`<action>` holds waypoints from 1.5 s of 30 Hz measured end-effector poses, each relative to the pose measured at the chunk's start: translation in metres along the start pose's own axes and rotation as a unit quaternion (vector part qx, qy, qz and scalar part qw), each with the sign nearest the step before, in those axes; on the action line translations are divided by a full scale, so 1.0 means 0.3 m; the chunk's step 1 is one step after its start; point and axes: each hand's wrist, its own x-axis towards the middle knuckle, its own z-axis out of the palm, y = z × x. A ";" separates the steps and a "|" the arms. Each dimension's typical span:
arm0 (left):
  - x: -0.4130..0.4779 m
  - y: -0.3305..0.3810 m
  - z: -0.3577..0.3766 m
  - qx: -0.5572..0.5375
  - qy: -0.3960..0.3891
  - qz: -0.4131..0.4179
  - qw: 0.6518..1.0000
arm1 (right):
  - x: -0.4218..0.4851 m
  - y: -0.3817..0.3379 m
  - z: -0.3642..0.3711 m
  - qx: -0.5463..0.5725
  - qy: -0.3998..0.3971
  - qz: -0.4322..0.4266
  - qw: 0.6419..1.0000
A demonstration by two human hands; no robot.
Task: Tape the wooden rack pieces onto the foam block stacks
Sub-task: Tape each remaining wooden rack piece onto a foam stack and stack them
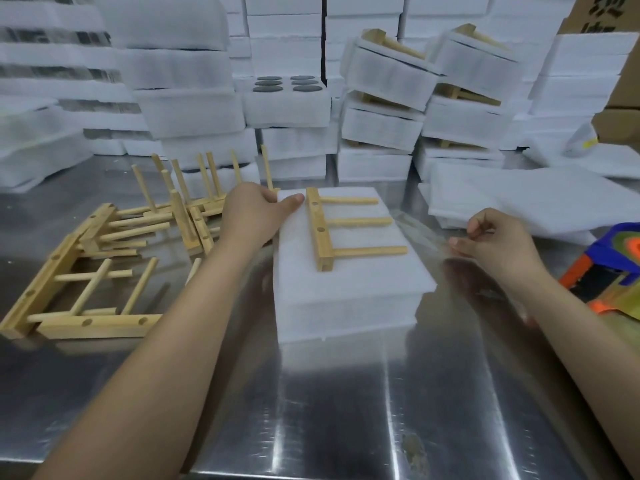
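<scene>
My left grip holds the foam block stack. My right grip pinches clear tape beside it.

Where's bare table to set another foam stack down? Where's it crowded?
Bare table at the near edge, in front of the foam stack; smaller patch in front of the rack pile. Crowded: pile left, foam sheets and tape dispenser right, stacked foam behind.
</scene>
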 end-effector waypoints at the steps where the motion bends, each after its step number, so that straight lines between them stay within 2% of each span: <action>1: 0.001 -0.004 -0.001 -0.022 -0.008 -0.011 1.000 | 0.001 0.001 0.000 -0.002 0.000 0.002 1.000; 5: 0.007 -0.004 -0.006 -0.142 -0.043 -0.033 0.988 | 0.004 0.004 -0.002 -0.011 0.000 0.003 1.000; 7: 0.005 0.006 -0.008 -0.147 -0.052 -0.033 0.987 | 0.003 0.004 -0.005 -0.011 -0.003 0.006 1.000; 13: -0.009 0.002 -0.030 0.004 -0.075 0.053 0.996 | 0.000 -0.013 -0.011 0.009 0.001 0.007 1.000; 21: 0.003 -0.001 -0.071 0.002 -0.160 0.019 0.987 | 0.002 -0.021 -0.024 0.056 0.008 -0.003 0.998; 27: -0.008 0.007 -0.062 0.063 -0.166 0.022 0.984 | -0.008 -0.028 -0.029 0.074 0.013 -0.011 0.997; 31: -0.016 -0.001 -0.054 0.095 -0.185 -0.017 0.978 | -0.007 -0.028 -0.027 0.056 0.006 -0.004 0.998; 35: -0.008 -0.016 -0.067 -0.102 -0.249 -0.155 0.951 | -0.007 -0.027 -0.026 0.078 -0.026 0.021 0.996; 37: 0.002 -0.009 -0.080 -0.127 -0.248 -0.186 0.942 | -0.009 -0.029 -0.020 0.084 -0.035 0.032 0.995; 43: 0.018 0.036 -0.046 0.006 -0.251 -0.189 0.950 | -0.022 -0.030 0.001 0.121 -0.054 0.076 0.988; 45: 0.026 0.047 -0.038 0.007 -0.256 -0.191 0.948 | -0.020 -0.032 0.001 0.130 -0.059 0.080 0.987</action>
